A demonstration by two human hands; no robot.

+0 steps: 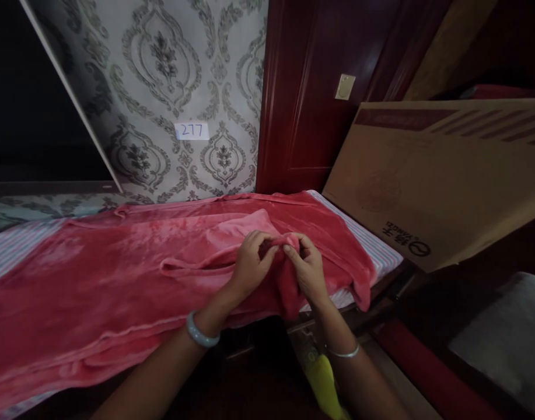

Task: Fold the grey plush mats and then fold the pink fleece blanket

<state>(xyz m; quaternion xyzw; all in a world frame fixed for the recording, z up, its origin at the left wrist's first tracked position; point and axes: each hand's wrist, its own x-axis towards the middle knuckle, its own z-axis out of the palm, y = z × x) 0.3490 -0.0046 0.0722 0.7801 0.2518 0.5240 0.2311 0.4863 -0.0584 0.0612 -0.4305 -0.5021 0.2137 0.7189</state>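
A plush red-pink blanket (118, 274) lies spread over a bed or bench with a striped sheet (381, 259). My left hand (254, 262) pinches a bunched edge of the blanket between thumb and fingers. Close beside it, my right hand (306, 265) grips the same edge, the two thumbs almost meeting. From between my hands a fold of the blanket hangs down toward the front edge. Another loose fold lies to the left of my left hand. The fingertips behind the cloth are partly hidden.
A large cardboard box (442, 175) leans at the right end. Behind stand a patterned wall with a paper label (192, 130) reading 277 and a dark red door panel (306, 87). A black screen (39, 105) is at left. Something yellow-green (324, 385) is below my right arm.
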